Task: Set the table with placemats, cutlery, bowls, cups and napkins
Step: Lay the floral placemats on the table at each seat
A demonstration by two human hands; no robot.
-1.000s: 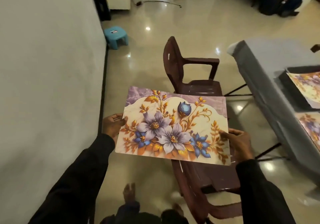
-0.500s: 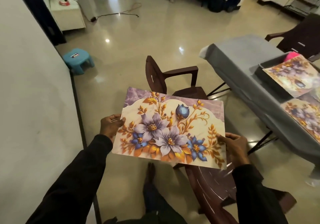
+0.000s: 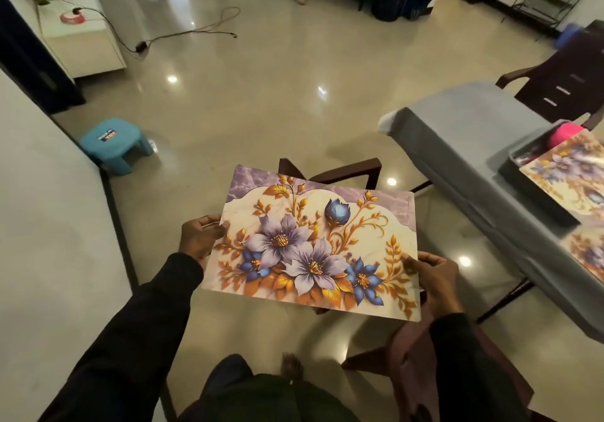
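I hold a floral placemat (image 3: 313,248) flat in the air in front of me, printed with purple and blue flowers and gold leaves. My left hand (image 3: 199,237) grips its left edge and my right hand (image 3: 431,274) pinches its right edge. To the right stands the grey-covered table (image 3: 457,134). On it a dark tray (image 3: 536,189) carries another floral placemat (image 3: 568,166) with something pink (image 3: 563,132) behind it. A further floral placemat (image 3: 588,251) lies on the table nearer to me.
A dark brown chair (image 3: 346,173) stands under the held mat, and a second chair's back (image 3: 415,372) is by my right arm. Another chair (image 3: 565,85) is behind the table. A blue stool (image 3: 114,142) sits by the white wall on the left. A cable (image 3: 196,31) trails across the floor.
The view has swung right and up, showing more of the table and room. Both hands keep the same hold on the placemat, which stays level in front of me.
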